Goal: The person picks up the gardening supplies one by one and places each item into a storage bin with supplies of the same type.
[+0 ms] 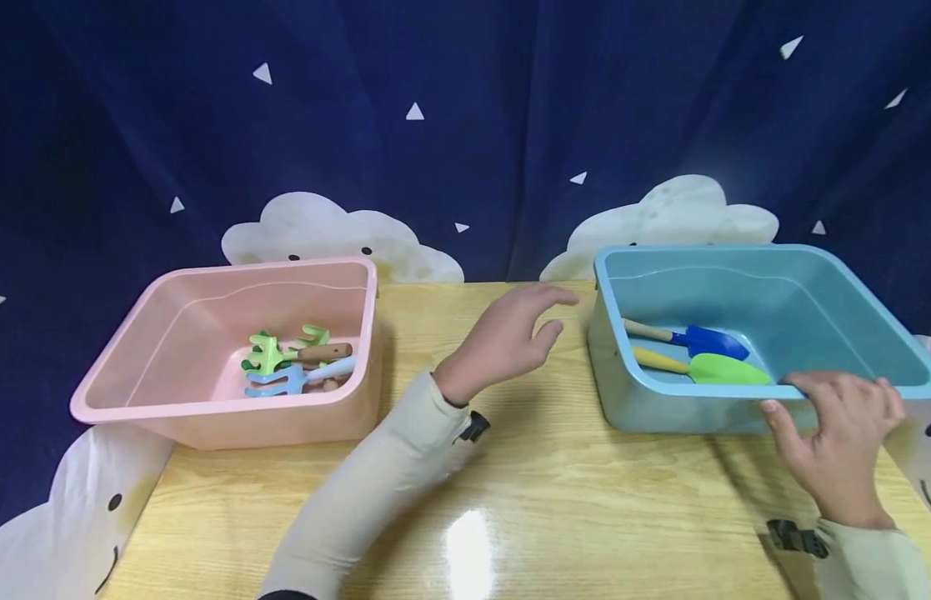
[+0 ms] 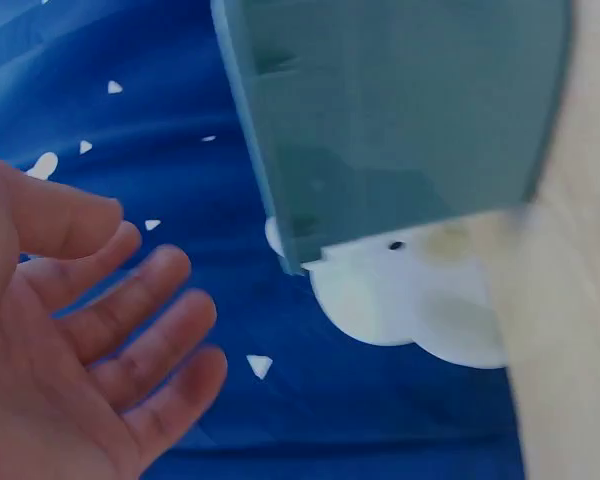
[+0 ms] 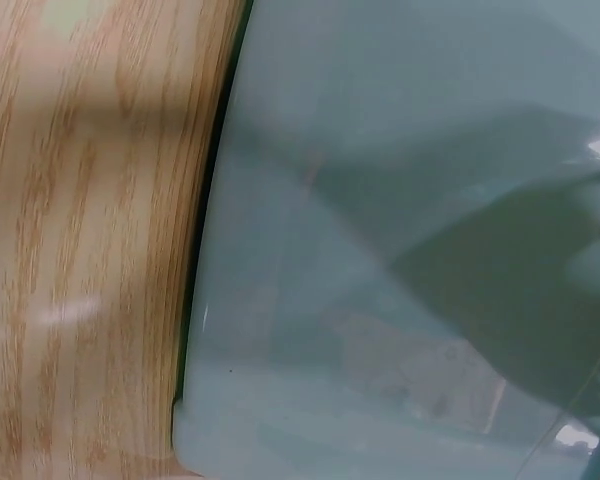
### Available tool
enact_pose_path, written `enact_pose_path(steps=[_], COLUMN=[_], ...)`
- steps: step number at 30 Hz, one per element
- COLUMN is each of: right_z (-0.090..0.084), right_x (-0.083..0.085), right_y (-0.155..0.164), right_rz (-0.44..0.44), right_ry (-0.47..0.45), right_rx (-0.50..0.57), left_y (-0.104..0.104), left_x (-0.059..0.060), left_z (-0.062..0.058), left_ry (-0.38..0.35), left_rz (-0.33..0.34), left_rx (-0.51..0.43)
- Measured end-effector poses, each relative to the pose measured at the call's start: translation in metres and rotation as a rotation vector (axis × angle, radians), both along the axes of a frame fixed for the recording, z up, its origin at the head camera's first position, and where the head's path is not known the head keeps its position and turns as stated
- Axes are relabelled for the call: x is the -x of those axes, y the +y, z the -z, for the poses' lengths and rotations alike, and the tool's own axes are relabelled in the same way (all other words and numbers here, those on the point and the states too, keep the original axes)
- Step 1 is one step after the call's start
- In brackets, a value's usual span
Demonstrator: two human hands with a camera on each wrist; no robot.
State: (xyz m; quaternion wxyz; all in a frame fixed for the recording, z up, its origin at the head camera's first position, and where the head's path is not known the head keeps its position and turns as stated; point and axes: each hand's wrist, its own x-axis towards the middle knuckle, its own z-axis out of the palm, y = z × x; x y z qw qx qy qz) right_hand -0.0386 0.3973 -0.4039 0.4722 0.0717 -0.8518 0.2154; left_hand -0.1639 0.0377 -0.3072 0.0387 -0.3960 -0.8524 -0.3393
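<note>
Sorting apparently done: right hand (image 1: 840, 442) curled over near rim of blue plastic tub (image 1: 870, 287) holding two shovels, left hand (image 1: 510, 337) spread, empty, just beside it on wooden surface (image 1: 548, 500).

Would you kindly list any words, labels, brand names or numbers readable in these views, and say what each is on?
None: no readable text shows in any view.
The blue bin, pink bin, the tools in them and the table carry no visible print.
The curtain bears only white triangles and cloud faces.
</note>
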Motion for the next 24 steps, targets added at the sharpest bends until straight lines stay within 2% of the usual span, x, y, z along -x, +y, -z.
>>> enact_pose_path(steps=[4,7,10,14,24], right_z=[0.000,0.000,0.000,0.000,0.001], right_x=[-0.004,-0.003,0.000,0.005,0.012], right_y=[0.004,0.005,0.005,0.006,0.008], right_rz=[0.018,0.019,0.006,-0.013,-0.022], right_ry=[-0.040,-0.030,-0.007,0.010,0.001], right_rx=[-0.008,-0.007,-0.004,0.001,-0.001], left_y=[-0.021,-0.033,-0.043,-0.052,-0.060], left_x=[-0.014,-0.021,-0.027,-0.031,-0.030], left_z=[0.028,0.046,0.059,0.068,0.072], left_ry=[0.002,-0.057,-0.130,-0.178,-0.178], left_rz=[-0.068,-0.104,-0.119,-0.147,-0.178], left_rx=[0.061,0.075,0.083,0.086,0.063])
